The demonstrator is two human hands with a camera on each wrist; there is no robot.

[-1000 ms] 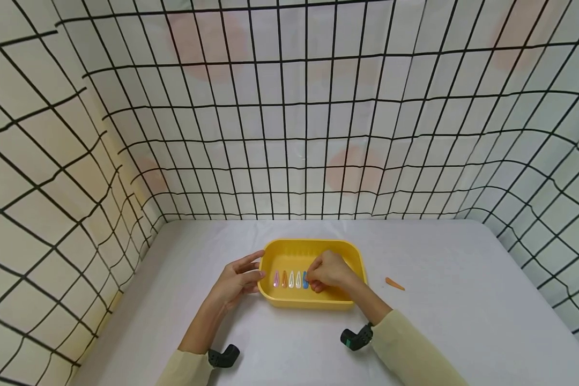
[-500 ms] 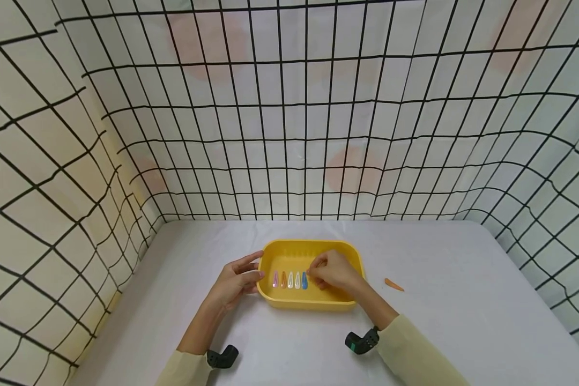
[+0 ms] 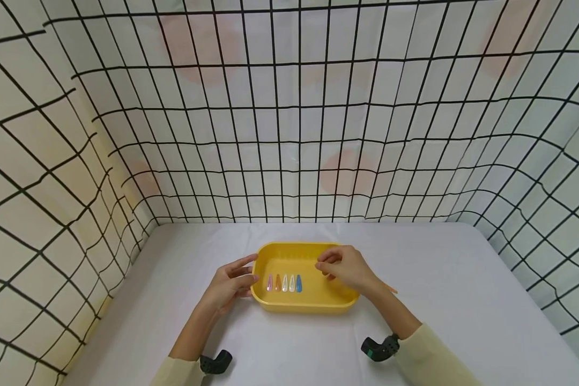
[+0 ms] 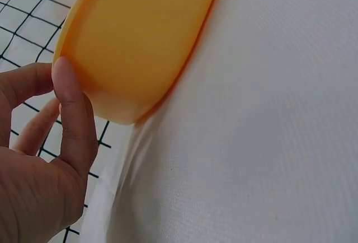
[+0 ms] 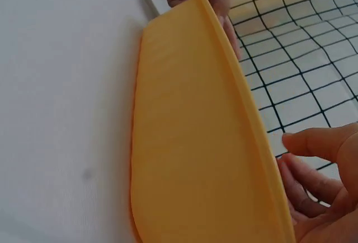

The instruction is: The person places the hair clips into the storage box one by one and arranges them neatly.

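A yellow tray [image 3: 305, 309] lies on the white-covered table, with several snap hair clips in a row inside its left half. From left to right they are a pink clip [image 3: 269, 282], an orange clip [image 3: 277, 282], two white clips [image 3: 288, 283] and a blue clip [image 3: 299, 283]. My left hand [image 3: 227, 283] holds the tray's left rim, thumb against the wall in the left wrist view. Over the tray's right half is my right hand [image 3: 346, 266], fingers loosely bent, thumb and index apart and nothing visible between them.
Right of the tray, another orange hair clip [image 3: 391, 288] lies on the table [image 3: 444, 321], partly hidden by my right forearm. A white backdrop with a black grid [image 3: 299, 123] rises behind and on both sides. Each wrist wears a black camera [image 3: 380, 348].
My right hand has moved away from the blue clip, rightward and slightly up, leaving that clip in full view in the row. The left hand stays at the tray's rim.
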